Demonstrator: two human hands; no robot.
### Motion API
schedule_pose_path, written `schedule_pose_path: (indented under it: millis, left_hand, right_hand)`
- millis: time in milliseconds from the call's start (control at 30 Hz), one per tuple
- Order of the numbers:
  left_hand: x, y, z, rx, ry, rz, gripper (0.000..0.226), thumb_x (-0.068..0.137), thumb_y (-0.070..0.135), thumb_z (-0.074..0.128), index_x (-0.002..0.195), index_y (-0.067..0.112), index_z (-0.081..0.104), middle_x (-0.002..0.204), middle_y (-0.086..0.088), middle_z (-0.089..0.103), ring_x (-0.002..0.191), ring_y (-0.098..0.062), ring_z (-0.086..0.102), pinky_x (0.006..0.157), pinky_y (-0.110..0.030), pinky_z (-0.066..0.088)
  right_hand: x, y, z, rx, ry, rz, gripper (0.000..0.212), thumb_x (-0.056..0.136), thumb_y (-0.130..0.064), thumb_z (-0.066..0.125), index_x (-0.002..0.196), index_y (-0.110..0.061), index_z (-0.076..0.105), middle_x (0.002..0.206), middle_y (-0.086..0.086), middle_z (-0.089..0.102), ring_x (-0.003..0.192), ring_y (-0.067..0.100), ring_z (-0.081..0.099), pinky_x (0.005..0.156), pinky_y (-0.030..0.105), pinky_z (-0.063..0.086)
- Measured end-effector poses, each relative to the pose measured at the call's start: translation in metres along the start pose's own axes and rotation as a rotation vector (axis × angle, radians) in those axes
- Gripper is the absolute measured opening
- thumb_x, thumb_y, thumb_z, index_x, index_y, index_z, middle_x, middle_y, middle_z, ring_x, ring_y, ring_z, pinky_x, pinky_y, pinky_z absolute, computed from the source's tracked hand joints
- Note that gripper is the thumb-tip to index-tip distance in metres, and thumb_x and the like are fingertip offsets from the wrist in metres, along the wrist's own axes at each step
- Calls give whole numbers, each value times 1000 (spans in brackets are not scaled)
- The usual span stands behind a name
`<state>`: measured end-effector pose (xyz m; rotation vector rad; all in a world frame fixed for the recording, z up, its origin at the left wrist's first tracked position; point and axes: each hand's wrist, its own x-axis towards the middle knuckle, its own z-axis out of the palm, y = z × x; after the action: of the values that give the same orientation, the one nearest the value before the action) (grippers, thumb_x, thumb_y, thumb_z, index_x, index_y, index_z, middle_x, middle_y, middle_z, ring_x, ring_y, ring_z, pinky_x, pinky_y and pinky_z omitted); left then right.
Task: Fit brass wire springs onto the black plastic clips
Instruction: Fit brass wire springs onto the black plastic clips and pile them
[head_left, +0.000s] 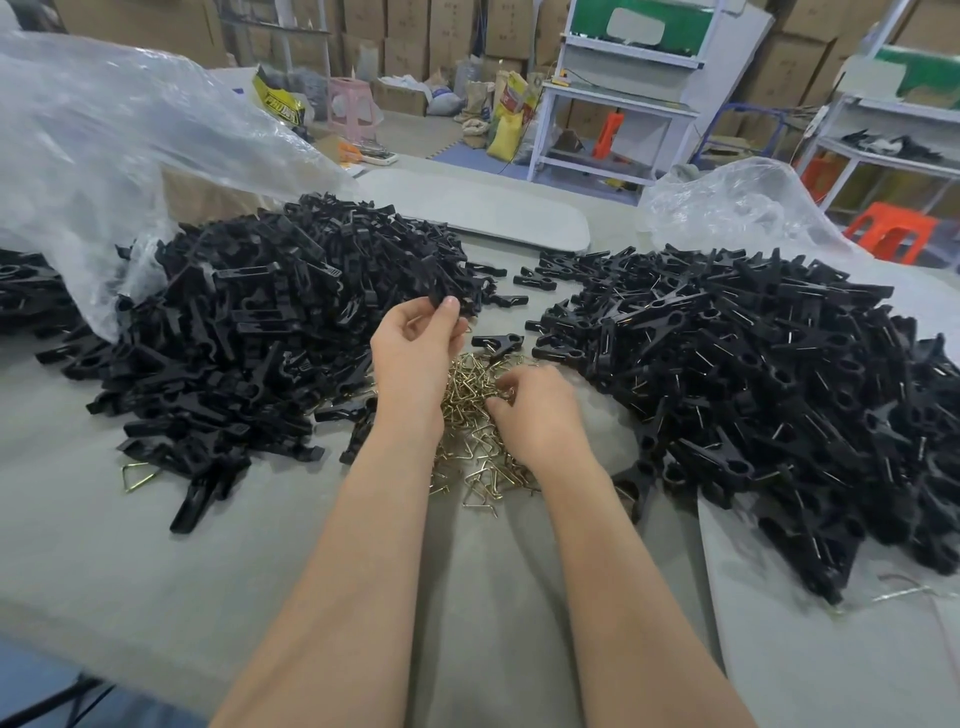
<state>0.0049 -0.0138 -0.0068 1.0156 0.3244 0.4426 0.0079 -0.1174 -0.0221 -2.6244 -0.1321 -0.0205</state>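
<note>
A small heap of brass wire springs (467, 431) lies on the grey table between my forearms. My left hand (413, 351) is raised above it and pinches a black plastic clip (444, 293) between thumb and fingers. My right hand (535, 410) rests on the spring heap with its fingertips curled into the wires; a spring seems caught between them. A large pile of bare black clips (270, 322) spreads to the left. To the right is a second pile of clips with wires fitted (753, 389).
A clear plastic bag (104, 156) hangs over the left pile and another clear bag (737, 208) lies behind the right pile. One loose spring (137, 475) lies near the left pile's front. Shelving, cartons and stools stand beyond the table.
</note>
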Motion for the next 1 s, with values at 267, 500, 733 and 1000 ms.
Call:
schedule_pose_path:
  millis: [267,500,733,1000]
  left_hand:
    - [0,-5,-1,233,-35,78,16,87,11,65,88,25,57,93,-2,65,96,-20,66,88,-31,53]
    - [-2,-11,0,701,-142,301,18,87,15,64,97,28,57,89,20,59,84,5,56,68,-4,41]
    - [-4,-17,1,944,-232,385,20,89,13,61,107,22,61,110,3,62,100,-12,57,89,-30,46]
    - [-5,-19,0,1048,-261,486,24,88,10,60,111,20,61,111,4,60,98,-13,56,85,-26,42]
  right_hand:
    - [3,10,-14,426,92,30,21,87,-19,66,108,-19,68,95,-3,68,83,6,61,78,15,47]
    - [2,19,-32,1007,173,95,22,91,-6,59,111,-14,60,94,5,70,63,1,55,62,15,48]
    - [3,18,-37,1231,218,64,11,91,3,57,98,-5,60,81,8,71,70,9,70,65,16,54]
    - [5,26,-38,756,301,0,9,86,-20,69,79,-26,69,79,-4,71,85,15,68,86,35,55]
